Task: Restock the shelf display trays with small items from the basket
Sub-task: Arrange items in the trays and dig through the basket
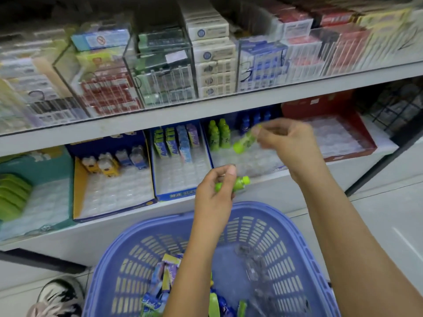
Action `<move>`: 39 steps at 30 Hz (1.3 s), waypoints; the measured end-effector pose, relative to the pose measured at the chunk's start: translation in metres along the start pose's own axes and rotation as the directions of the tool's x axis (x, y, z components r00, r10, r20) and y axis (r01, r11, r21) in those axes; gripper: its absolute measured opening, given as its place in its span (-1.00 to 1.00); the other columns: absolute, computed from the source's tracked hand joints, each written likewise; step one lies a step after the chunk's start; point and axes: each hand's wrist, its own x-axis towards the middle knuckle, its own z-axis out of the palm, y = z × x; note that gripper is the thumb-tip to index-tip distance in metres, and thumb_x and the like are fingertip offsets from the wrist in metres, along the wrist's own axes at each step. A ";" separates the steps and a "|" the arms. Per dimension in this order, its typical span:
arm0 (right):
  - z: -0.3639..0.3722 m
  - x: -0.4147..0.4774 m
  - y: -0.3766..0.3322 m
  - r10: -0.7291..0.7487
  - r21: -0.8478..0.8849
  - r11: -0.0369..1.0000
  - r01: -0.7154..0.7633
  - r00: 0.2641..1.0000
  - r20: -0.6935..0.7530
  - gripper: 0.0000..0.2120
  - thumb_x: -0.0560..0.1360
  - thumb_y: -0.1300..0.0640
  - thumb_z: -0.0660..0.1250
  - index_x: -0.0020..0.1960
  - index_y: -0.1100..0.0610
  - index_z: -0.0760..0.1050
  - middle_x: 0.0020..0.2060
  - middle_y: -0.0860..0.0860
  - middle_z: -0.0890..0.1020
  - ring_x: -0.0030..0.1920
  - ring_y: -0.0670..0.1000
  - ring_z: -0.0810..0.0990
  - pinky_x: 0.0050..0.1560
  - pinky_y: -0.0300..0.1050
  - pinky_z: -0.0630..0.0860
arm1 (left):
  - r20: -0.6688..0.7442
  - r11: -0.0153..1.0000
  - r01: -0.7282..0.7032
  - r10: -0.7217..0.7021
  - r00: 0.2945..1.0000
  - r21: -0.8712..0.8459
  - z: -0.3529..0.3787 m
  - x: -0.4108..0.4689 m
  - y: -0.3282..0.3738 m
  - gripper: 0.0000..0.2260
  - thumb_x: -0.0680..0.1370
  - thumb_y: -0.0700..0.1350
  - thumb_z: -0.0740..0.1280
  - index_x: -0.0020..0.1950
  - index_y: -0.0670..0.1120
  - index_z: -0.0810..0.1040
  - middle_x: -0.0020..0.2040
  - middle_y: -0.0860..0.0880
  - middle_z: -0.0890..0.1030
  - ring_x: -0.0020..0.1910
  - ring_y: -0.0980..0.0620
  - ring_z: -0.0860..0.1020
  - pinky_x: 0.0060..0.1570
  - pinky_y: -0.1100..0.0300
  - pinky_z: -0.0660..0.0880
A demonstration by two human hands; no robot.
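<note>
two-handed: pinching a tilted bottle (243, 140) in the right hand (286, 143) above the tray (251, 162), cap down. gripping a sideways bottle (239, 183) in the left hand (214, 195), nearer the basket (299, 239).

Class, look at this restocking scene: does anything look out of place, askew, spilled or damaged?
Nothing looks spilled or damaged. Packets lie jumbled in the blue basket. The left hand holds one green bottle and the right hand another green bottle, both tilted, not yet shelved.
</note>
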 end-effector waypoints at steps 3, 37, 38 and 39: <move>0.011 0.045 0.006 -0.169 -0.312 0.941 0.130 0.980 -0.102 -0.89 0.37 0.16 0.47 -0.23 0.21 0.62 -0.29 0.10 0.66 -0.20 0.02 0.62 -0.14 -0.11 0.53 | -0.012 0.990 0.100 -0.102 0.995 -0.096 0.001 0.002 -0.003 -0.81 0.60 -0.02 0.23 -0.07 0.01 0.63 -0.28 0.16 0.59 -0.40 0.19 0.44 -0.37 0.33 0.44; 0.024 0.029 -0.012 0.217 -0.462 0.884 -0.071 0.938 0.270 -0.59 0.44 -0.15 0.37 -0.18 0.24 0.58 -0.33 0.12 0.63 -0.33 0.03 0.59 -0.28 -0.17 0.51 | -0.176 0.955 -0.139 0.094 0.980 -0.262 -0.004 0.002 -0.004 -0.66 0.44 -0.40 0.40 0.02 0.03 0.60 -0.09 0.10 0.70 -0.04 0.08 0.65 -0.05 0.30 0.55; 0.021 0.012 -0.014 0.333 -0.377 0.908 -0.184 0.862 0.382 -0.57 0.42 -0.17 0.37 -0.14 0.24 0.59 -0.35 0.12 0.64 -0.40 0.00 0.60 -0.35 -0.21 0.53 | -0.191 0.955 -0.165 0.119 0.974 -0.245 -0.002 0.001 -0.003 -0.65 0.44 -0.40 0.39 0.02 0.04 0.59 -0.09 0.09 0.70 -0.03 0.10 0.65 -0.04 0.29 0.56; 0.019 -0.001 -0.014 0.379 -0.323 0.915 -0.244 0.795 0.474 -0.61 0.42 -0.13 0.37 -0.13 0.24 0.58 -0.36 0.12 0.64 -0.43 -0.03 0.60 -0.39 -0.26 0.53 | -0.200 0.955 -0.188 0.143 0.969 -0.228 -0.001 0.000 -0.003 -0.65 0.45 -0.40 0.39 0.02 0.05 0.59 -0.07 0.07 0.69 -0.02 0.12 0.65 -0.02 0.28 0.56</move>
